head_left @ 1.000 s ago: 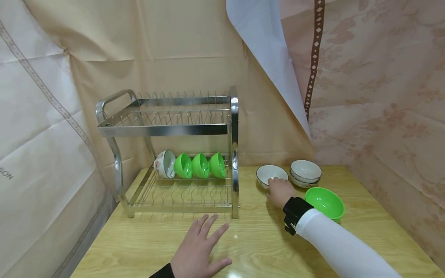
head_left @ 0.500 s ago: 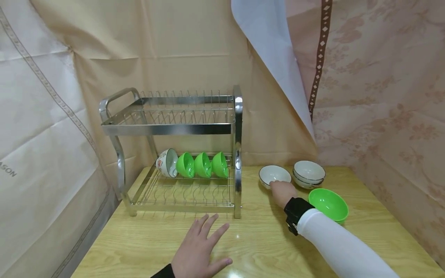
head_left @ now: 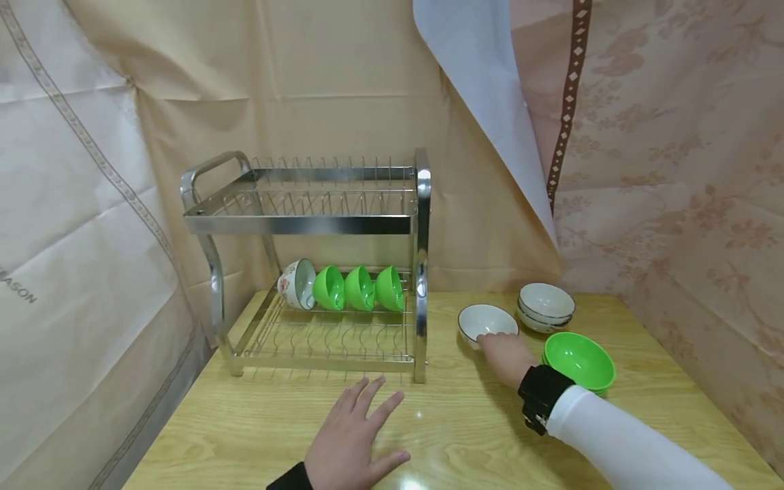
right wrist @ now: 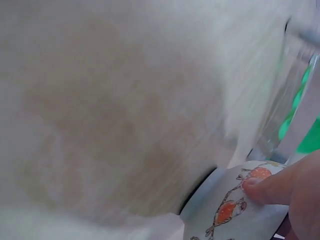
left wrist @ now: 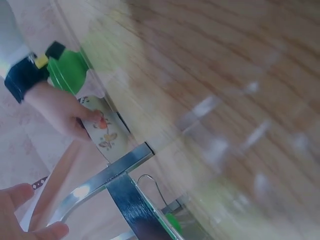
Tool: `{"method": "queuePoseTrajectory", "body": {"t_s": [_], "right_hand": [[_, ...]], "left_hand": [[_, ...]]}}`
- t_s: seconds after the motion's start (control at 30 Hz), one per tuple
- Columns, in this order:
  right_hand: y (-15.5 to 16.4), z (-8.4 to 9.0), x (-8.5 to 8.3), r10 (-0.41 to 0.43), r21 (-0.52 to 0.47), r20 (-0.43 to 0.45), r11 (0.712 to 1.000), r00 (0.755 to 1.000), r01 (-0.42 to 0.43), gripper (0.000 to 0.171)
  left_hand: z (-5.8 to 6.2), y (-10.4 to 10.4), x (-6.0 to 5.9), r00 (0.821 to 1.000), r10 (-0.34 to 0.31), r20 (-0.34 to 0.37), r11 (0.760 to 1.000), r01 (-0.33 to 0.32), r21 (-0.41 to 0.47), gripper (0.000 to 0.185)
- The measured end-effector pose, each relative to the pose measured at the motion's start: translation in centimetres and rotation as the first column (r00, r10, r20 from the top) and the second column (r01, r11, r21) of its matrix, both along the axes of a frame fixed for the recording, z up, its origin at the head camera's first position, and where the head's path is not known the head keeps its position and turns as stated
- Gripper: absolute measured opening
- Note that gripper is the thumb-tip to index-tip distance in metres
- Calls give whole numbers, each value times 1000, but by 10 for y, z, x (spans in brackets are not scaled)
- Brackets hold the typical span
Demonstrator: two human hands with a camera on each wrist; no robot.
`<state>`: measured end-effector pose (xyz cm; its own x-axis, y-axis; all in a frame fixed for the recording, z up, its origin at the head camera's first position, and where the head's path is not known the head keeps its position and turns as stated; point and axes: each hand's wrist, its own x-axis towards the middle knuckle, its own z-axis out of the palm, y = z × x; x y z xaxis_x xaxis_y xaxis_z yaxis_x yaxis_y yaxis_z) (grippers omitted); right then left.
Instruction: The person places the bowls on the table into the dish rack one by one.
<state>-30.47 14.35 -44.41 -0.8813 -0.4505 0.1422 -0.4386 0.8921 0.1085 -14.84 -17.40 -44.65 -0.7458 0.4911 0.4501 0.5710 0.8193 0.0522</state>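
Observation:
My right hand [head_left: 503,354] grips the near rim of a white bowl [head_left: 486,320] with a dark edge and a red flower pattern [right wrist: 235,210] on its outside; the bowl sits on the wooden table [head_left: 465,429] just right of the rack. In the left wrist view the same hand [left wrist: 62,112] pinches the patterned bowl [left wrist: 105,132]. My left hand [head_left: 352,442] lies flat on the table with spread fingers, in front of the steel two-tier dish rack [head_left: 318,224]. The rack's lower tier holds a white patterned bowl [head_left: 297,284] and three green bowls [head_left: 358,288] on edge.
A stack of white bowls [head_left: 545,306] stands at the back right and a green bowl [head_left: 578,361] sits right of my right wrist. The rack's upper tier [head_left: 306,197] holds nothing. Draped cloth closes off the back and both sides.
The right hand has drawn back a little toward me with the white bowl's rim in its fingers. The left hand has stayed flat on the table.

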Motion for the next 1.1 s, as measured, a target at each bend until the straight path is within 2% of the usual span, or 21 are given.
{"method": "queuePoseTrajectory", "body": {"t_s": [0.07,0.17,0.23,0.27,0.33,0.37,0.43,0.5,0.63,0.73,0.8,0.9,0.93,1.0,1.1], "right_hand": [[2,0,12,22,19,-17,1000,1000,-21,11],[5,-2,32,48,31,-46,998,998,-46,11],[8,-5,45,61,19,-53,998,997,-60,10],[10,-5,53,64,9,-48,998,997,-64,10],[12,-7,69,73,-15,-37,997,997,-74,10],[13,-7,77,84,-33,-33,996,996,-85,11],[14,-6,93,116,-52,-33,992,993,-118,15],[13,-3,108,169,-68,-53,983,984,-172,21],[4,5,130,310,-48,-152,946,939,-320,28],[-6,12,144,402,-23,-235,908,885,-419,28],[-14,16,151,452,-20,-293,878,843,-478,29],[-25,20,159,507,-19,-370,834,779,-551,31],[-28,21,160,521,-17,-390,820,759,-572,31],[-33,22,163,546,-1,-407,801,732,-598,31],[-36,23,166,575,14,-382,787,724,-617,29]], "left_hand": [[0,0,-1,999,5,44,1000,-6,27,76],[2,1,-3,984,21,177,995,-38,93,74],[4,1,-4,954,10,300,982,-65,175,74],[6,2,-5,931,-3,366,972,-83,219,74],[9,3,-6,869,-51,492,938,-128,323,75],[11,3,-8,830,-95,550,911,-150,383,75],[14,3,-11,752,-185,633,848,-203,489,73],[16,4,-14,677,-283,679,775,-256,578,72],[17,7,-19,541,-468,699,619,-364,696,77],[15,13,-21,453,-571,684,513,-454,729,82],[13,17,-22,402,-617,677,459,-515,724,85],[11,24,-21,345,-672,655,399,-577,713,85],[10,25,-21,329,-686,649,387,-590,708,86],[9,27,-20,291,-718,632,375,-603,704,85],[8,29,-20,231,-767,599,377,-593,711,82]]}}
